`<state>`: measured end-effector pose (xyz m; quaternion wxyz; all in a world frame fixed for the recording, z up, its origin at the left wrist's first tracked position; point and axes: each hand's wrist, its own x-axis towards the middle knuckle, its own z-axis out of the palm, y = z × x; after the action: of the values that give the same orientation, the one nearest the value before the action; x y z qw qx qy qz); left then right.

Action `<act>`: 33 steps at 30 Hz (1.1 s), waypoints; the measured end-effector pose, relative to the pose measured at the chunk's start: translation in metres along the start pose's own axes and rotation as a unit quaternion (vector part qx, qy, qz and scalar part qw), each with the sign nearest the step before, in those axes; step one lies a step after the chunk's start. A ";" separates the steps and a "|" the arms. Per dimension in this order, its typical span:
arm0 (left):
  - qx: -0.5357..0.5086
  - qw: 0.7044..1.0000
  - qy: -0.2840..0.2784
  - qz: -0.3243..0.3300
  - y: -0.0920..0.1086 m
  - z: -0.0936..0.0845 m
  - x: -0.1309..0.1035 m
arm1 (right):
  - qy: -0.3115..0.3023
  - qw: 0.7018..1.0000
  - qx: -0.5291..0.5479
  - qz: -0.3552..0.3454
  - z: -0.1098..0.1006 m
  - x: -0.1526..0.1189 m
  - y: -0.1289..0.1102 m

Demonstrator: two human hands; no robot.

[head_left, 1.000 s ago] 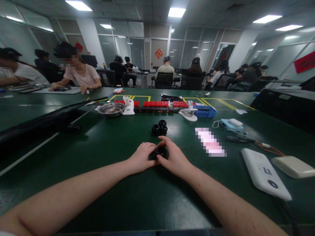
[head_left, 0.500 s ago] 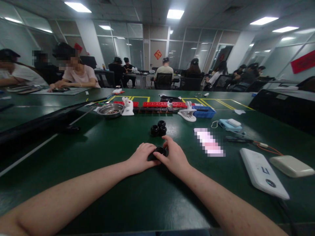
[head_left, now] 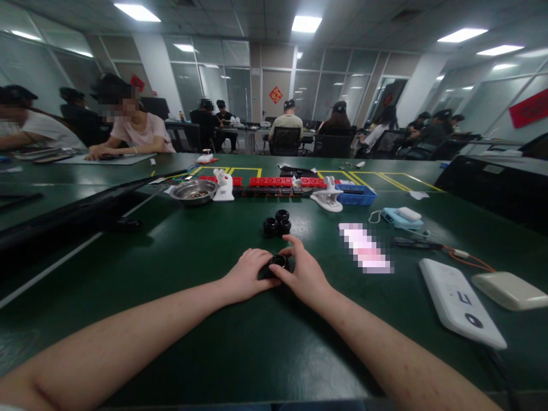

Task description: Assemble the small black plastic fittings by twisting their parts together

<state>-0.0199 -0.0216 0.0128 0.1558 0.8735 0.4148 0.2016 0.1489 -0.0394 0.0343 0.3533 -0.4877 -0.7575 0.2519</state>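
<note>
A round black part (head_left: 279, 262) with an open ring-shaped top is between my hands on the green table (head_left: 205, 354). My left hand (head_left: 248, 275) wraps round its left side, the thumb low in front. My right hand (head_left: 302, 270) grips it from the right, thumb at the near rim and index finger raised behind. The far fingers of both hands are partly hidden. Just beyond my hands stand three similar black round parts (head_left: 283, 224) grouped together.
Farther back are a metal bowl (head_left: 193, 193), white stands (head_left: 223, 187), red strips (head_left: 270, 181) and a blue tray (head_left: 356, 197). On the right lie a pixelated phone (head_left: 366, 249), a white device (head_left: 462, 303) and cables. A long black object (head_left: 64, 211) is at left; people sit beyond.
My right thumb and index finger have shifted slightly around the black part, showing more of its ring. The view has moved a little. A person at back left has moved their hands.
</note>
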 end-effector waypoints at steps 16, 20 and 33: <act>0.007 1.000 0.006 0.005 0.001 0.000 0.001 | -0.017 0.999 -0.007 -0.051 0.000 -0.002 -0.001; 0.013 1.000 0.005 0.004 -0.001 0.001 0.000 | -0.022 0.997 -0.021 -0.072 -0.001 -0.005 -0.001; 0.009 1.000 0.007 0.003 0.002 -0.001 0.000 | -0.011 0.997 -0.001 -0.075 0.003 -0.002 0.001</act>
<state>-0.0191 -0.0227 0.0141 0.1447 0.8747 0.4150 0.2043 0.1481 -0.0410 0.0310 0.3624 -0.4269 -0.7962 0.2291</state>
